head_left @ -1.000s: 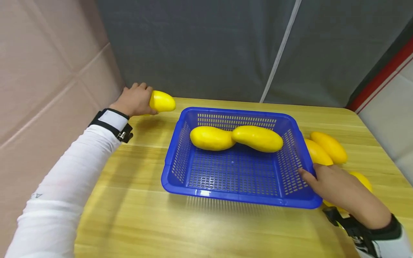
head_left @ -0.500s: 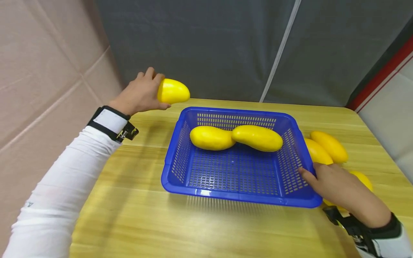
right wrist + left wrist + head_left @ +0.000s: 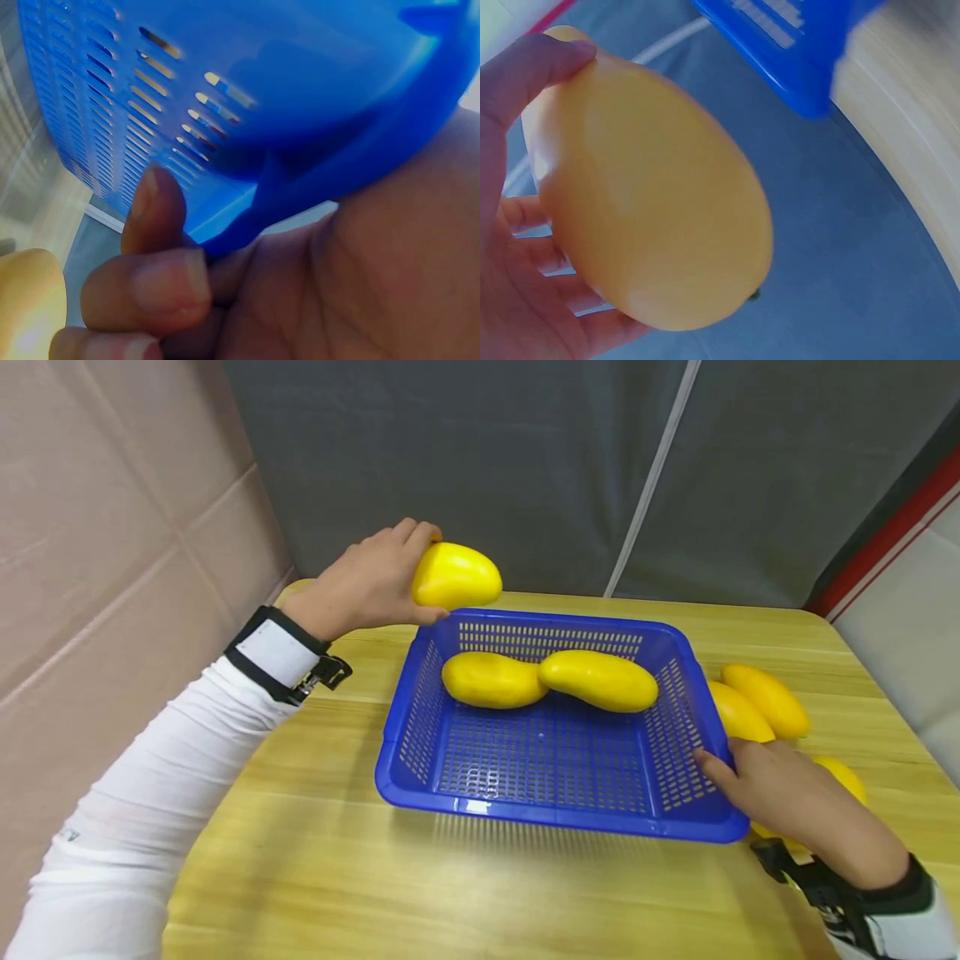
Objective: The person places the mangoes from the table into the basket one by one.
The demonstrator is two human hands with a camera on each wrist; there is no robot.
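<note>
Only left wrist view shows the mango's point(image 3: 656, 202) stem point(image 3: 754, 295)

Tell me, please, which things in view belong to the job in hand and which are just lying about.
Belonging, I'd judge:
held yellow fruit, in the left hand
blue basket, gripped by the right hand
two fruits inside
loose fruits beside the basket, probably

Just surroundings:
wooden table
grey backdrop

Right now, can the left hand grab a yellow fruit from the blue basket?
Probably not: the left hand holds another yellow fruit. Otherwise the way looks free: the blue basket is open on top and both fruits inside show plainly.
</note>
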